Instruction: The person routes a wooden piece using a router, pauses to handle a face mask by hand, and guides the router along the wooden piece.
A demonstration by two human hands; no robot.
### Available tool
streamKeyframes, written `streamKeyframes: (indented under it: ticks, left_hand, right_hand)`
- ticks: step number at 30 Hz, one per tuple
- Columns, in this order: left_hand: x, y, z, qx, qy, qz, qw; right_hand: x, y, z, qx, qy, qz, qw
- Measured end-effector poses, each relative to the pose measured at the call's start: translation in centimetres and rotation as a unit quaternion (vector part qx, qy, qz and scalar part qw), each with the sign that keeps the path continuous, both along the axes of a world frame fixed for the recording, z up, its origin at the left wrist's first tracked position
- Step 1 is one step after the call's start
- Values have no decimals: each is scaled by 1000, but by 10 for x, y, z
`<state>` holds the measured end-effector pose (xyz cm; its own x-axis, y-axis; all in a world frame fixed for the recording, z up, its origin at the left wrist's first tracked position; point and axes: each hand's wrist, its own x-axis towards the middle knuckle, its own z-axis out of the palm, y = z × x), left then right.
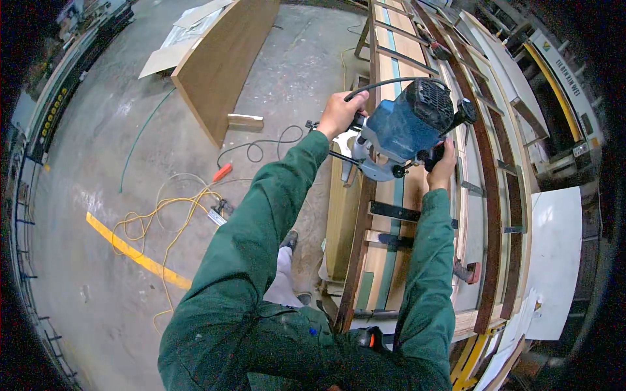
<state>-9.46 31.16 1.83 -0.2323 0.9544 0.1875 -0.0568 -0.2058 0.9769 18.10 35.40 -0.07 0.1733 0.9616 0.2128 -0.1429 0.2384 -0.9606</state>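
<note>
both arms, in green sleeves [251,225], are reaching forward; left hand [342,114] and right hand [443,165] are gripping the router [407,124] on opposite sides. router is being held over a long wooden frame [493,260]; contact is hidden. grey floor [65,260] is lying left, bearing a yellow stripe [138,252] and an upright brown panel [225,62]. router's long axis is slanting, motor end [428,98] pointing up-right, base [374,168] down-left.

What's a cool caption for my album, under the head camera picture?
Left hand and right hand steady a blue plunge router over long wooden boards.
</note>
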Motion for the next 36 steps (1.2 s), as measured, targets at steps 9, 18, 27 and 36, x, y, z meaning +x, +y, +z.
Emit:
streamKeyframes:
  ticks: [9, 18, 27, 36]
  left_hand:
    - [-5, 13, -4, 10, 17, 11, 1000]
    - [-5, 17, -5, 16, 16, 18, 1000]
    - [-6, 40, -20, 11, 18, -107, 994]
    - [-34, 31, -13, -3, 104, -155, 982]
  right_hand:
    - [-6, 10, -2, -15, 23, 12, 1000]
    - [-5, 21, -11, -4, 16, 13, 1000]
    - [47, -36, 21, -37, -241, -33, 969]
    - [170, -430, 35, -170, -468, -411, 764]
